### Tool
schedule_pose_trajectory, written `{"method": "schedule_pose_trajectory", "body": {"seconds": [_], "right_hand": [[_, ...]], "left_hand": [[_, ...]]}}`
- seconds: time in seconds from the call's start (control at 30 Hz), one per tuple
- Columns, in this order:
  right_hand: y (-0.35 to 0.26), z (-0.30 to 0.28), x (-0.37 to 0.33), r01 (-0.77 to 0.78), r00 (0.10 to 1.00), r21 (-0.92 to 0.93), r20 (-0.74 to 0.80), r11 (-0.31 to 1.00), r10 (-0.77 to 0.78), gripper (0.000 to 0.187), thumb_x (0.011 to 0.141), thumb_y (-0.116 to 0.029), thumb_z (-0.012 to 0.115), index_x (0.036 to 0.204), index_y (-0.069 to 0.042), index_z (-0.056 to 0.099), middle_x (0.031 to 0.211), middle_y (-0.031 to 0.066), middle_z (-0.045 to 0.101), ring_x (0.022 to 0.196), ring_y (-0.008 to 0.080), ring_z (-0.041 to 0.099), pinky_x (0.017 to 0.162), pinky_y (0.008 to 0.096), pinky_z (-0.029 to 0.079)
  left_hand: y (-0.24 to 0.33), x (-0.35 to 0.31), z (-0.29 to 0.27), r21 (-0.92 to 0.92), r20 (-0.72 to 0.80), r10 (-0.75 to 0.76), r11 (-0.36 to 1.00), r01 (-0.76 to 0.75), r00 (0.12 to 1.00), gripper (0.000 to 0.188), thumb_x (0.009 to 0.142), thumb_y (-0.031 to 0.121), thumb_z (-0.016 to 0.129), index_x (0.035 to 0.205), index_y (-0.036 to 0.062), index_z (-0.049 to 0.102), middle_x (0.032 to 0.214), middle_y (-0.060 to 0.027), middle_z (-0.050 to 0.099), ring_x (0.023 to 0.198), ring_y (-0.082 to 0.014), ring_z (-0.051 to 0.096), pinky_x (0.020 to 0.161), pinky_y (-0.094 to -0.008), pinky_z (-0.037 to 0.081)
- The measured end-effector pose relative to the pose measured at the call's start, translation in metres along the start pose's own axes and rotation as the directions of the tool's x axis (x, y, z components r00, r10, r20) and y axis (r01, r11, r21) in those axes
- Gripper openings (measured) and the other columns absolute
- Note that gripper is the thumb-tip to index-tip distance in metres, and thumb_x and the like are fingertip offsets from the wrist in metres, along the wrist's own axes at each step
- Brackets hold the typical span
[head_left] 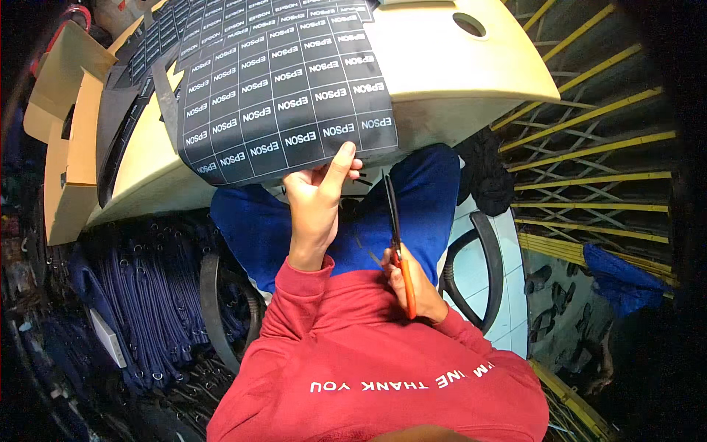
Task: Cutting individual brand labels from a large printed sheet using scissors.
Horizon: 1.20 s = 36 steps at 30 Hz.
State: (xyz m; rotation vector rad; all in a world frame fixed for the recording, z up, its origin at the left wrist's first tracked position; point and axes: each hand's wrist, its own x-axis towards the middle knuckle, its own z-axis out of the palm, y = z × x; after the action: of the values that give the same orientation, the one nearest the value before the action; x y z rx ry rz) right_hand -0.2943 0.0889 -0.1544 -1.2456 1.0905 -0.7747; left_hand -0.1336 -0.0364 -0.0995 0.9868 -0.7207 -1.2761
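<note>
One label sheet (280,88), one scissors (398,243)

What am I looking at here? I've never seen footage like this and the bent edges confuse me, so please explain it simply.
There is no machine here: a person wears a wide-angle camera on the head, looking down at their own lap and hands. That lens bends straight edges near the rim. The person sits in a chair at a cream-coloured table, wearing a red sweatshirt and blue trousers. The left hand pinches the lower edge of a black sheet printed with a grid of small white-lettered labels; the sheet drapes off the table. The right hand holds orange-handled scissors, blades pointing up toward the sheet's edge. Cardboard boxes stand at the left, and bundles of dark blue straps lie on the floor.
</note>
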Motion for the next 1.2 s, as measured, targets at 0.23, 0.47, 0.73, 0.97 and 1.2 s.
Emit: {"method": "schedule_pose_trajectory", "body": {"seconds": [0.23,0.47,0.73,0.97,1.2], "right_hand": [[-0.016,0.009,0.031,0.032,0.998,0.129,0.048,0.991,-0.039,0.036,0.093,-0.038,0.046,0.096,-0.002,0.044,0.078,0.0081,0.046,0.07,0.0177,0.045,0.066,0.0322,0.041],[-0.024,0.003,0.054,0.154,0.986,0.079,0.052,0.985,-0.158,0.048,0.093,-0.05,0.041,0.092,-0.001,0.046,0.078,0.0079,0.045,0.07,0.018,0.045,0.066,0.032,0.041],[-0.026,0.005,0.057,0.155,0.986,0.08,0.053,0.985,-0.159,0.051,0.092,-0.052,0.04,0.089,-0.002,0.046,0.076,0.0076,0.044,0.069,0.0176,0.044,0.064,0.0317,0.041],[-0.025,0.006,0.057,0.145,0.988,0.093,0.04,0.985,-0.149,0.051,0.092,-0.052,0.041,0.088,-0.002,0.046,0.075,0.006,0.042,0.067,0.0158,0.042,0.063,0.031,0.04],[-0.023,0.014,0.058,0.07,0.996,0.307,0.032,0.949,-0.083,0.055,0.084,-0.063,0.048,0.088,-0.009,0.04,0.068,-0.0068,0.028,0.056,0.0033,0.025,0.046,0.019,0.023]], "left_hand": [[0.001,-0.005,0.002,0.022,-0.005,0.002,1.0,-0.002,1.0,0.017,0.08,0.007,0.069,0.096,0.0014,0.063,0.086,-0.0058,0.065,0.07,-0.0132,0.061,0.06,-0.0232,0.047],[0.004,-0.009,0.006,-0.006,-0.016,0.008,1.0,-0.008,1.0,0.017,0.079,0.005,0.07,0.094,0.0004,0.063,0.084,-0.0063,0.065,0.069,-0.0133,0.062,0.06,-0.0242,0.05],[0.002,-0.011,0.007,-0.029,-0.012,0.008,1.0,-0.008,1.0,0.018,0.079,0.005,0.07,0.095,0.0002,0.063,0.085,-0.0066,0.065,0.069,-0.0132,0.063,0.062,-0.0248,0.052],[0.002,-0.012,0.009,-0.053,-0.008,0.024,0.998,-0.024,1.0,0.018,0.078,0.003,0.07,0.094,0.0002,0.062,0.084,-0.0065,0.065,0.068,-0.0129,0.062,0.061,-0.025,0.052],[0.002,-0.014,0.009,-0.05,-0.009,-0.011,0.999,0.011,1.0,0.018,0.078,0.003,0.07,0.094,0.0009,0.062,0.084,-0.0065,0.065,0.069,-0.0131,0.062,0.061,-0.0257,0.052]]}}
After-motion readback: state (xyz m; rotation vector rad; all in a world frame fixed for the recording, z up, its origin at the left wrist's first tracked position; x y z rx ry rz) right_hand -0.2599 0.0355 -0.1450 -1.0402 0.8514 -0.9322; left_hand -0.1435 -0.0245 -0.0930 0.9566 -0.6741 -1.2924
